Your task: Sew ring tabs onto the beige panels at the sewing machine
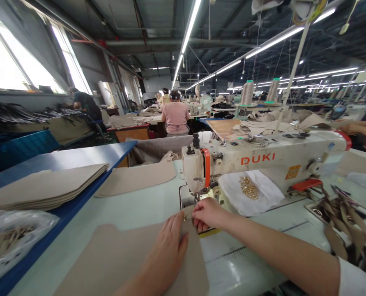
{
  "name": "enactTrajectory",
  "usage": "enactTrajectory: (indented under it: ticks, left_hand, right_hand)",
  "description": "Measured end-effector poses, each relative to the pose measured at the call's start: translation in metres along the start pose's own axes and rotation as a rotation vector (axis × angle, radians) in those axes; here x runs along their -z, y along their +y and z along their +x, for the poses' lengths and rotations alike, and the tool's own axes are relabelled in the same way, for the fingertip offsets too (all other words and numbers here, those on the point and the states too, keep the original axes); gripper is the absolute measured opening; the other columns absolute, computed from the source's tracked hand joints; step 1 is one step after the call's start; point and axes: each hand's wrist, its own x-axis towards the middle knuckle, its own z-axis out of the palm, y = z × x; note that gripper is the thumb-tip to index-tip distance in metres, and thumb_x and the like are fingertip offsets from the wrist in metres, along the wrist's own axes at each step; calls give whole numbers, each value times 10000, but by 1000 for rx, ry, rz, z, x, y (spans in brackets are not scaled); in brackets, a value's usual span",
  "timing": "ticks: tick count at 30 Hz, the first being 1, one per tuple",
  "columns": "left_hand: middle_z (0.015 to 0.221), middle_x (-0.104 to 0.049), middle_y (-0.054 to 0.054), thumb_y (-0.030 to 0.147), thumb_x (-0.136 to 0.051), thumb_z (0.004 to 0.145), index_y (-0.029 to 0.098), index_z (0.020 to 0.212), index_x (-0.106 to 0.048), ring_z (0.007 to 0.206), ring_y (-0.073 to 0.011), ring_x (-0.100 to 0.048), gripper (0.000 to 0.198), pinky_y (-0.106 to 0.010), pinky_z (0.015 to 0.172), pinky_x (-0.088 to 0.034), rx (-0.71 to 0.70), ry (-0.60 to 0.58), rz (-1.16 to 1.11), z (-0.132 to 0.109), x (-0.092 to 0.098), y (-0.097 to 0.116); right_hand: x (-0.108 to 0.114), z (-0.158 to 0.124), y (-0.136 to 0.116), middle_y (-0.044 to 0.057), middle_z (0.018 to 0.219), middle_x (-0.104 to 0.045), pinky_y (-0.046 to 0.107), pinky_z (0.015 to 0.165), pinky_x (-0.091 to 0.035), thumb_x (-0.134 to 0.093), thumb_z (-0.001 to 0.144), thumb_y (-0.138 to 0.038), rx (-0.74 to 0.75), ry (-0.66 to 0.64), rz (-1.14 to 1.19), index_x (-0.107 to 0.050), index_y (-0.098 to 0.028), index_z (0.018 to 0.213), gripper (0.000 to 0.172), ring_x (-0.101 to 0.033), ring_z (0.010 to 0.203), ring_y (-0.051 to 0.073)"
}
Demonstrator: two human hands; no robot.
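Observation:
A beige fabric panel (109, 255) lies on the sewing machine's table, its upper corner under the needle area. My left hand (170, 242) rests flat on this panel, fingers stretched forward and fingertips beside a gold ring (185, 217). Just in front of the presser foot, my right hand (209, 213) is closed in a pinch on a small fabric tab (189, 214) at that ring. The tab's far end is hidden by my fingers. Above both hands stands the white sewing machine (250, 156) with its orange needle-side guard.
Gold rings (249, 188) lie piled on a white cloth (229, 189) by the machine. Stacked panels (47, 185) and a plastic bag (13, 242) sit at left. Another panel (139, 177) lies behind. Fabric straps (339, 218) fill the right side. A person in pink (176, 115) sits ahead.

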Motion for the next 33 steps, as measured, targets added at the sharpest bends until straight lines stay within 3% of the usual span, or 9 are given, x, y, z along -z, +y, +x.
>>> enactTrajectory:
  ticks: [6,11,16,23,29,33]
  left_hand:
    - [1211,-597,-115,198,-462,827,184,1204,-539,1134,-269,-553,385,-464,967,-457,-44,-16,-9,4,6,-1]
    - [1025,-651,-77,217,-431,868,202,945,-649,966,-230,-611,231,-380,875,-511,-127,28,56,23,6,-6]
    - [808,-649,-65,187,-370,912,188,765,-629,816,-210,-597,298,-342,761,-526,-292,57,132,35,3,-4]
    - [769,-648,-61,136,-391,880,186,740,-599,780,-203,-590,256,-319,726,-519,-327,42,118,38,1,3]
    - [725,-639,-34,100,-436,837,198,693,-568,739,-192,-589,219,-299,679,-508,-322,48,95,42,-1,0]
    - [739,-647,-30,63,-467,802,192,704,-566,743,-188,-597,190,-296,671,-505,-311,76,58,42,-2,-3]
  right_hand:
    - [1,3,-3,-37,371,-534,151,332,-392,-526,729,-48,-39,-23,-32,-504,-178,450,308,-525,322,84]
    - [2,2,-6,-32,385,-553,174,358,-426,-578,726,-79,-64,-17,-35,-516,-183,465,288,-530,326,96]
    - [3,2,-7,-32,406,-565,178,368,-438,-645,719,-134,-76,-15,-44,-515,-187,481,276,-537,338,98]
    - [5,5,-9,-43,411,-552,161,346,-413,-518,735,-30,-86,-39,-139,-499,-180,488,289,-524,325,82]
    - [9,4,-4,-7,505,-619,221,467,-473,-534,755,-93,66,20,-381,-571,-170,564,209,-608,450,139]
    - [14,-14,6,57,836,-682,301,778,-451,-538,813,-143,324,163,-606,-666,-173,794,132,-630,857,202]
